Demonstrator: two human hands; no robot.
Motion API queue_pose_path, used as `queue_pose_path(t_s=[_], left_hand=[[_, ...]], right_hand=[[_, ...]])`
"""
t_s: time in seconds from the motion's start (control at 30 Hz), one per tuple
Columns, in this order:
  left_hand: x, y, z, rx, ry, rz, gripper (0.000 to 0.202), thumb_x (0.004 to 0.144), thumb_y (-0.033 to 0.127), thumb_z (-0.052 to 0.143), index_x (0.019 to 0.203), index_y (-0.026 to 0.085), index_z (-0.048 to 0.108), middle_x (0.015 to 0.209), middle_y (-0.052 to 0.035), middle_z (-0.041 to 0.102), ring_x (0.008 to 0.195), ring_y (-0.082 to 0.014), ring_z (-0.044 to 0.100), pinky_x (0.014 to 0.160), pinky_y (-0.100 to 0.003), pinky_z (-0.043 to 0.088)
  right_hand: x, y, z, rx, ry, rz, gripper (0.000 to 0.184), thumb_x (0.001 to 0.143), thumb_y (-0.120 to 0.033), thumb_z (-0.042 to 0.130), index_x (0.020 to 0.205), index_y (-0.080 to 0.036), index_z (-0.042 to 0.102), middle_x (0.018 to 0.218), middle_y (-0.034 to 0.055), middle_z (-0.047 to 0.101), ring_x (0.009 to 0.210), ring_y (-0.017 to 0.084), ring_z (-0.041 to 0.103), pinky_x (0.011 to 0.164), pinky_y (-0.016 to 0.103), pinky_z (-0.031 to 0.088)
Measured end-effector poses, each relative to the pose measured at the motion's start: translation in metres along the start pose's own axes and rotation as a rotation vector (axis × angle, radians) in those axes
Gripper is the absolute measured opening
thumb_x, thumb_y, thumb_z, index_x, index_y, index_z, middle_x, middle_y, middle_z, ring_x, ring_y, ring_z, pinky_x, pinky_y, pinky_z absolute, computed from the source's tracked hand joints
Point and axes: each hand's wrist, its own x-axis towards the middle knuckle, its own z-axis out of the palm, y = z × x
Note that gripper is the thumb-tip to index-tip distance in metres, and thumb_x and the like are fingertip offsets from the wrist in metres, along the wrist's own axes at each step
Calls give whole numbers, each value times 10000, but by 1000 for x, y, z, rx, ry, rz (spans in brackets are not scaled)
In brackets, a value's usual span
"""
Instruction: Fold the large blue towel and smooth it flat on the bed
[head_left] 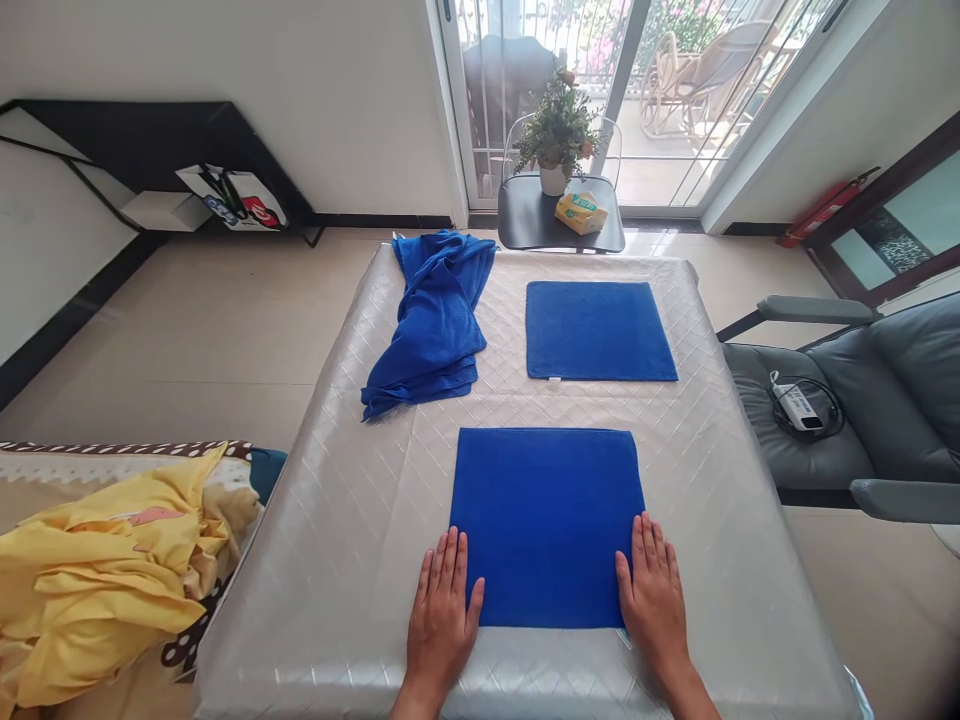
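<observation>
A blue towel (551,520) lies flat as a rectangle near the front of the table, which has a shiny quilted silver cover (352,560). At its lower left edge rests my left hand (442,605), palm down with the fingers stretched out. My right hand (652,590) lies flat along the lower right edge, thumb on the cloth. Both hands hold nothing. Beyond this towel, another blue towel (600,330) is spread flat with a small white tag at its near edge. A loose, rumpled pile of blue towels (442,320) sits at the far left of the table.
Past the far edge stands a black chair (517,215) bearing a potted plant (555,135) and a yellow tissue pack (581,213). On the right, a grey armchair (892,400) holds a power strip (799,407). Yellow fabric (112,570) is heaped at lower left.
</observation>
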Motion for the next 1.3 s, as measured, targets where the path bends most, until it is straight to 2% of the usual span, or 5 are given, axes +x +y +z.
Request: queue_pose_path(t_s=[0.43, 0.6, 0.87, 1.0, 1.3], left_hand=[[-1, -1, 3, 36, 11, -6, 691, 960, 365, 406, 1557, 234, 86, 1589, -76, 298, 1434, -262, 328, 1158, -518, 312], [-1, -1, 1, 42, -21, 3, 689, 961, 329, 410, 1559, 210, 90, 1592, -79, 289, 1445, -250, 305, 1176, -492, 288], [-1, -6, 3, 20, 12, 48, 685, 953, 310, 408, 1559, 196, 110, 1595, -84, 283, 1443, -247, 311, 1197, -463, 233], [-1, -5, 2, 22, 1, 22, 683, 957, 318, 403, 1560, 203, 104, 1585, -84, 306, 1434, -249, 328, 1183, -477, 267], [0, -2, 0, -10, 0, -10, 681, 954, 352, 397, 1558, 247, 101, 1586, -54, 308, 1424, -250, 350, 1169, -499, 299]], right_hand=[[0, -15, -14, 75, 106, -4, 603, 1012, -406, 234, 1567, -212, 97, 1602, 74, 247, 1463, 290, 233, 1175, 554, 220], [7, -73, -23, 136, 94, -93, 618, 1001, -321, 318, 1566, -200, 97, 1586, 78, 285, 1463, 279, 238, 1167, 527, 257], [3, -174, 9, 167, -92, -400, 615, 992, -355, 363, 1552, -196, 164, 1575, 36, 294, 1455, 233, 266, 1165, 431, 271], [-2, -149, 13, 110, -102, -341, 629, 992, -414, 356, 1554, -223, 147, 1571, 31, 309, 1441, 229, 301, 1157, 442, 288], [-18, -24, -4, -79, -90, -186, 704, 982, -517, 293, 1566, -223, 32, 1600, 49, 254, 1444, 262, 290, 1177, 486, 235]])
